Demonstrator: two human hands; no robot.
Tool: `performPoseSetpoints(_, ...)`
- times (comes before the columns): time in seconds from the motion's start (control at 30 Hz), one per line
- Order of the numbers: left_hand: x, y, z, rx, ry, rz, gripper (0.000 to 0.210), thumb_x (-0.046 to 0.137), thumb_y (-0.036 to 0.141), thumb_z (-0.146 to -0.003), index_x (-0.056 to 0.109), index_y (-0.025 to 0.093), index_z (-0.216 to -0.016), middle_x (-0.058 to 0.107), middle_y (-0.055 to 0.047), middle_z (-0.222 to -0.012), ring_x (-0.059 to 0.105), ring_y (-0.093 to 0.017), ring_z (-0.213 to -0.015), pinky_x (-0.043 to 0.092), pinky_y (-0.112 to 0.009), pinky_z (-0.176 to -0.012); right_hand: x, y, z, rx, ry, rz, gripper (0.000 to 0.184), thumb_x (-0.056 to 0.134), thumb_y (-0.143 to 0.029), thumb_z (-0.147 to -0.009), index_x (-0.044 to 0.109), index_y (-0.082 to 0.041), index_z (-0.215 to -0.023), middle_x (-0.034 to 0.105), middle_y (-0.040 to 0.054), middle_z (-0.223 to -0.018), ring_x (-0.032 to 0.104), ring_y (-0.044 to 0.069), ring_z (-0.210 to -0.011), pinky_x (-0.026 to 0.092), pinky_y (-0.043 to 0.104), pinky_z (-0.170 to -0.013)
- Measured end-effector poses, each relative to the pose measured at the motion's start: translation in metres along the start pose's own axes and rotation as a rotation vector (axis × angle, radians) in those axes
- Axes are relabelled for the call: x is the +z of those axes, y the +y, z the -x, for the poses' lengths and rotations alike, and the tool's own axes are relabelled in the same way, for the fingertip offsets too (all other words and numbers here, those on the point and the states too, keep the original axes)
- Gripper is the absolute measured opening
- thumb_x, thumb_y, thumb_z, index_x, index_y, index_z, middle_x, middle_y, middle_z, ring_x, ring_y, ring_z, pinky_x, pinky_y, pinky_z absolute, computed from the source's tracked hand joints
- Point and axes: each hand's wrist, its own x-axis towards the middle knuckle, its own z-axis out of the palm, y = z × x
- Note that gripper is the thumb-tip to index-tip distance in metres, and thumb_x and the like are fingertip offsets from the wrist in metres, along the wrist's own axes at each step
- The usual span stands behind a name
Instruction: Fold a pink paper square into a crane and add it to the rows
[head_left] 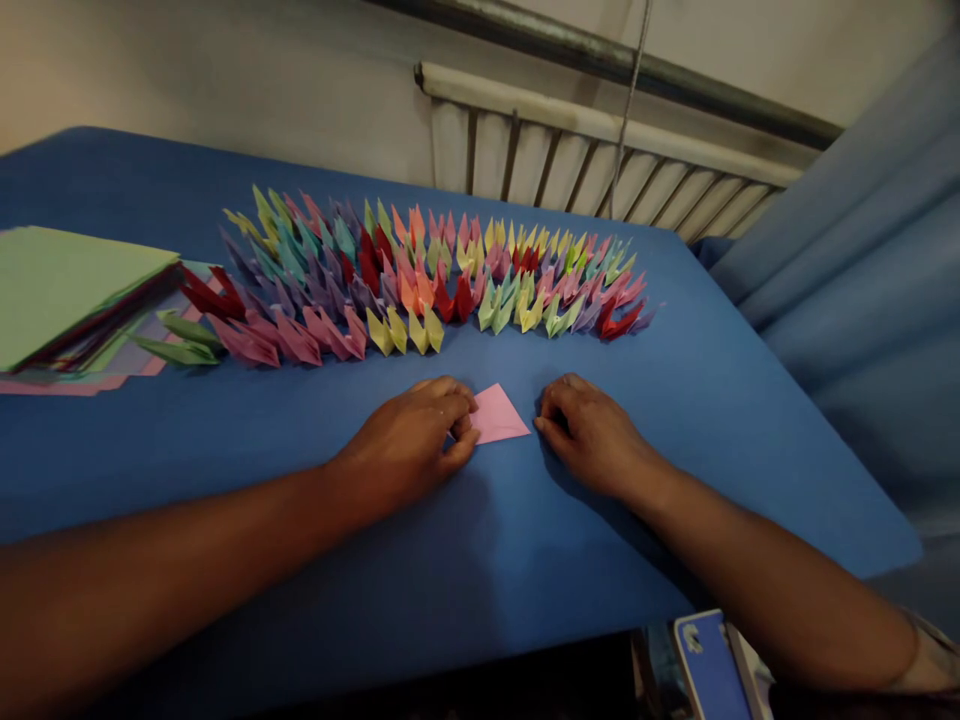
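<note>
A small folded piece of pink paper lies on the blue table, one corner pointing away from me and another to the right. My left hand grips its left side, thumb and fingers closed at that edge, hiding part of it. Just past the paper's right corner, my right hand rests on the table with its fingers curled in. A narrow strip of blue shows between that hand and the paper. Whether the curled right fingers hold anything is hidden.
Rows of folded paper cranes in many colours stand beyond my hands. At the left lies a stack of coloured paper sheets. Behind the table are a radiator and, at right, a blue curtain. A blue-and-white object sits below the front edge.
</note>
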Motion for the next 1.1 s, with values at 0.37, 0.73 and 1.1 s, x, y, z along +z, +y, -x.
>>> performPoseSetpoints(0.37, -0.001, -0.002, 0.003, 0.136, 0.02, 0.04, 0.012, 0.051, 0.016, -0.087, 0.062, 0.018, -0.085, 0.063, -0.006, -0.103, 0.059, -0.02, -0.096, 0.048, -0.033, -0.084, 0.015, -0.011, -0.003, -0.163, 0.104, -0.147, 0.012, 0.058, -0.025, -0.091, 0.054, -0.021, -0.08, 0.058, 0.0022, -0.084, 0.055, 0.017, -0.08, 0.043, 0.031, -0.074)
performPoseSetpoints(0.73, -0.019, -0.011, 0.016, 0.291, -0.068, 0.002, 0.023, 0.047, 0.021, -0.095, 0.07, 0.019, -0.096, 0.071, -0.007, -0.11, 0.065, -0.019, -0.102, 0.049, -0.031, -0.091, 0.015, -0.009, -0.003, -0.146, 0.077, -0.133, 0.012, 0.059, -0.023, -0.091, 0.055, -0.021, -0.08, 0.059, 0.0032, -0.085, 0.055, 0.018, -0.082, 0.044, 0.033, -0.076)
performPoseSetpoints(1.1, -0.021, -0.01, 0.009, 0.127, -0.088, 0.177, 0.015, 0.056, 0.022, -0.085, 0.071, 0.02, -0.084, 0.069, -0.003, -0.106, 0.065, -0.016, -0.098, 0.049, -0.028, -0.091, 0.016, -0.006, -0.003, -0.175, 0.078, -0.126, 0.01, 0.058, -0.024, -0.091, 0.055, -0.021, -0.083, 0.059, 0.0037, -0.086, 0.055, 0.019, -0.083, 0.044, 0.033, -0.077)
